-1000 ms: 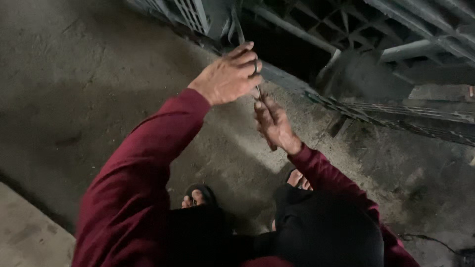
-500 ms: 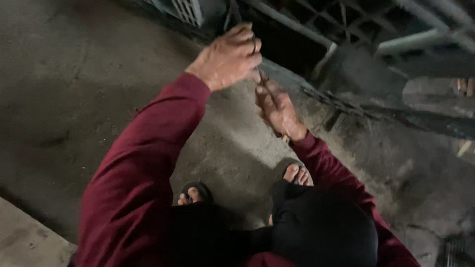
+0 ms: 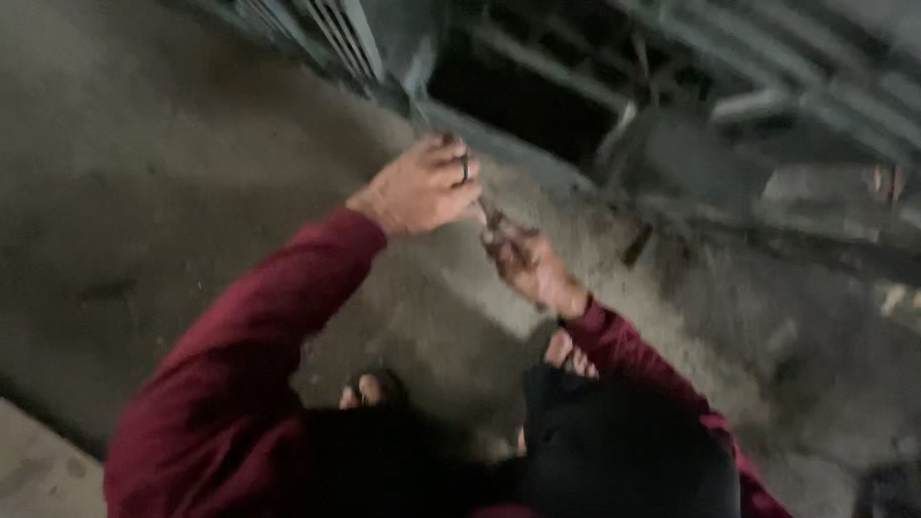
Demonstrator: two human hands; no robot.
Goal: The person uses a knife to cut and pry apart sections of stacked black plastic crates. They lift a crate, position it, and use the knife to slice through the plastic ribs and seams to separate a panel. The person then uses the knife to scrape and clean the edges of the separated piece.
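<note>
Nearest the camera: one dark trouser leg (image 3: 624,451) and two sleeves, dark red. Left sleeve (image 3: 249,374) runs up from lower left; right sleeve (image 3: 633,360) from lower right.

Feet: two, toes bare, in dark sandals. Left foot (image 3: 369,391) and right foot (image 3: 568,353) stand on the floor (image 3: 125,192), grey concrete, dusty and stained.

Slab edge (image 3: 34,470): one, pale, lower left corner, a step above the floor.

Hands: two, raised in front of the body, near each other.
- Right hand (image 3: 528,269): fingers curled shut around the lower part of the tool (image 3: 496,225); soiled dark.
- Left hand (image 3: 422,187): fingers curled and pressed together at the upper end of the tool, one dark ring (image 3: 465,171) on a finger. What it pinches there is too blurred to tell.

Tool: one, thin, dark, metal-looking, rod-like; kind not clear through blur. It sits between the two hands, mostly hidden by them, only a short stretch showing. Long axis diagonal, running from the right hand up and left toward the left hand.

Beyond the hands: frame (image 3: 537,62) of grey metal bars, count not clear, crossing the upper picture slantwise, with a dark gap behind. One ribbed grey panel (image 3: 331,29) at upper left.
</note>
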